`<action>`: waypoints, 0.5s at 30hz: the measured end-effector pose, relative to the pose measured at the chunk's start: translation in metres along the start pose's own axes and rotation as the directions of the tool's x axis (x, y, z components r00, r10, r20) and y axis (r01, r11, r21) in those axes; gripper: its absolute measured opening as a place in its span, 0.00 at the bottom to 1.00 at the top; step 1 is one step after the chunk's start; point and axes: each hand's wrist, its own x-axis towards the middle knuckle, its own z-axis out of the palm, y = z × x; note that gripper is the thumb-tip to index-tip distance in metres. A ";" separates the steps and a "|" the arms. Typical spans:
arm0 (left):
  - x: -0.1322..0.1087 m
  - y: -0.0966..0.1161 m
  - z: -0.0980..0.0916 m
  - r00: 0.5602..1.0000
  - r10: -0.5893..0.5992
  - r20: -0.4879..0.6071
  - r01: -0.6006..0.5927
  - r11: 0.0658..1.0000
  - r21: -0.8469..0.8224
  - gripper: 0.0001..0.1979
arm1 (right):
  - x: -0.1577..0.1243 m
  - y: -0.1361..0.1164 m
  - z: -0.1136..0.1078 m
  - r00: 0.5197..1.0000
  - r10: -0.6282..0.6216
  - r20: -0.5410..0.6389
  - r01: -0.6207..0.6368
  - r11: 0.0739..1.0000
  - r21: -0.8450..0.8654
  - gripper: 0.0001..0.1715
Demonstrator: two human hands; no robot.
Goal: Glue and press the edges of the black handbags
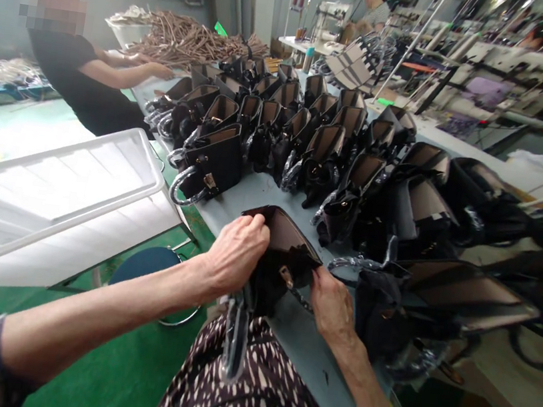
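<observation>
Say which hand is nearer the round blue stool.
Left. The left hand, gripping the black handbag, is right of the stool; the right hand, across the bag's opening, is farther right.

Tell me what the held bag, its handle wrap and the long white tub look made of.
Held bag: matt-looking black, perhaps leather or imitation leather, judging by its smooth panels.
Handle wrap: likely clear plastic film, given its see-through, glossy wrinkles.
Long white tub: probably moulded plastic, slightly shiny, with rounded corners.

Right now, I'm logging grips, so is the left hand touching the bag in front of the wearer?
Touching: the head view shows the left hand curled over the rim of the bag, no gap between them.
</observation>
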 end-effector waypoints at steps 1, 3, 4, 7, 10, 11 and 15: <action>0.001 -0.003 -0.005 0.998 0.004 -0.069 -0.001 0.999 0.053 0.09 | 0.001 0.000 -0.001 1.000 -0.012 0.004 0.011 1.000 0.010 0.14; 0.004 -0.008 -0.007 0.991 -0.020 -0.135 0.022 1.000 0.011 0.09 | 0.002 -0.001 -0.004 1.000 -0.031 0.004 0.031 0.999 0.032 0.14; 0.005 -0.010 -0.005 0.989 -0.040 -0.140 0.031 0.997 -0.070 0.09 | 0.003 0.000 -0.005 0.999 -0.034 0.000 0.034 0.999 0.042 0.14; 0.008 -0.011 0.009 0.984 -0.088 -0.156 0.029 0.937 -0.348 0.14 | 0.002 0.002 -0.005 0.999 -0.029 -0.015 0.030 0.998 0.063 0.14; 0.009 -0.006 0.017 0.977 -0.111 -0.183 0.007 0.871 -0.492 0.21 | 0.000 0.003 -0.003 0.998 -0.045 -0.053 0.050 0.994 0.099 0.14; 0.008 -0.005 0.017 0.979 -0.100 -0.178 -0.004 0.862 -0.507 0.21 | -0.001 0.003 -0.002 0.997 -0.042 -0.068 0.050 0.992 0.118 0.15; 0.006 0.002 0.011 0.992 0.005 -0.130 -0.070 0.865 -0.497 0.18 | 0.000 0.002 0.000 0.996 -0.024 -0.086 0.041 0.979 0.200 0.17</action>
